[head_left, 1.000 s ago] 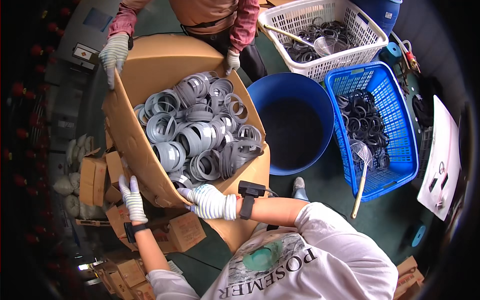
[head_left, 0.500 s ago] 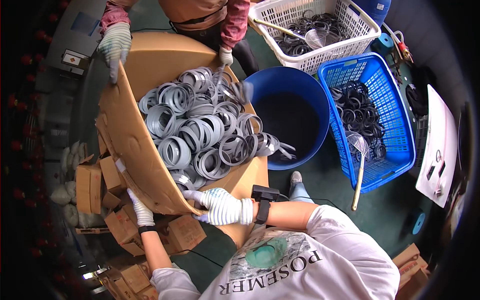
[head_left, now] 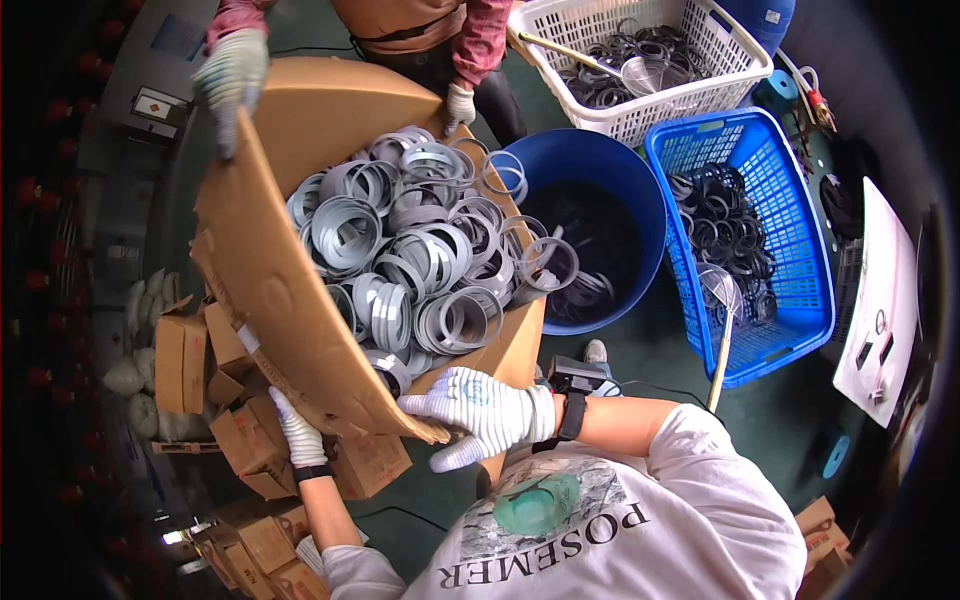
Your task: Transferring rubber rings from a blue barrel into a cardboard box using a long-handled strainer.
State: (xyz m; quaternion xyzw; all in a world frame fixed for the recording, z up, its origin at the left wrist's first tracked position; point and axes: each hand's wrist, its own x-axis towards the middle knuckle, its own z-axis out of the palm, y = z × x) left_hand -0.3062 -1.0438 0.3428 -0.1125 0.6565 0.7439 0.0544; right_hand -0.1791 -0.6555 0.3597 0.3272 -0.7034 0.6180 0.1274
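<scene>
A large cardboard box (head_left: 250, 250) full of grey rings (head_left: 400, 255) tilts toward a blue round tub (head_left: 655, 215). Some rings hang over its lowered side at the tub, and several lie inside on the dark bottom. My right hand (head_left: 485, 415), in a striped white glove, grips the near rim, its fingers over the edge and its thumb below. Against the outer lower side of the box, my left hand (head_left: 298, 430) lies with fingers stretched out, gloved too. A co-worker's gloved hands hold the far rim: one hand (head_left: 232, 85) at the left corner, another hand (head_left: 460, 108) at the right.
A white basket (head_left: 640, 125) at the back and a blue basket (head_left: 800, 300) at right hold dark rings and long-handled strainers. Small cartons (head_left: 250, 450) are piled at left below the box. A white panel (head_left: 880, 310) stands far right. A thin cable (head_left: 400, 510) crosses the floor.
Rings have slid over the box's lowered side, and more now lie in the tub. My right hand has shifted right and down along the rim, its thumb now farther from the cardboard.
</scene>
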